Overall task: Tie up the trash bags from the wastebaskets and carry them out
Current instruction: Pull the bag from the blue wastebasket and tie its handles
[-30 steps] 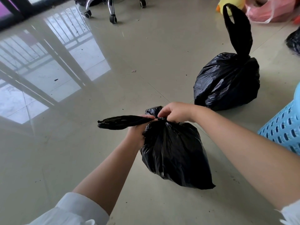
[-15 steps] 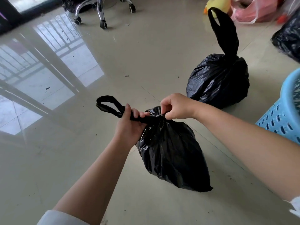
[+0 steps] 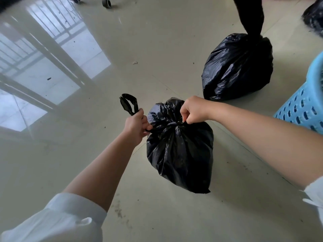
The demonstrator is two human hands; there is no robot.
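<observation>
A full black trash bag (image 3: 180, 154) sits on the glossy floor in the middle of the view, its neck gathered at the top. My left hand (image 3: 135, 125) grips one twisted handle strip of the bag, whose looped end (image 3: 129, 103) sticks up above my fist. My right hand (image 3: 194, 110) pinches the other side of the bag's neck, close to the knot. The two hands are held apart across the neck. A second black trash bag (image 3: 237, 67) stands behind, tied, with its handles rising upright.
A light blue perforated wastebasket (image 3: 304, 105) stands at the right edge. Part of a third black bag (image 3: 314, 16) shows at the top right. An office chair's caster (image 3: 106, 0) is at the top. Small crumbs lie on the tile floor (image 3: 87, 154).
My hands have drawn apart across the bag's neck. The left handle strip, first stretched out leftward, now sticks up in a loop above my left fist. The camera has tilted further down.
</observation>
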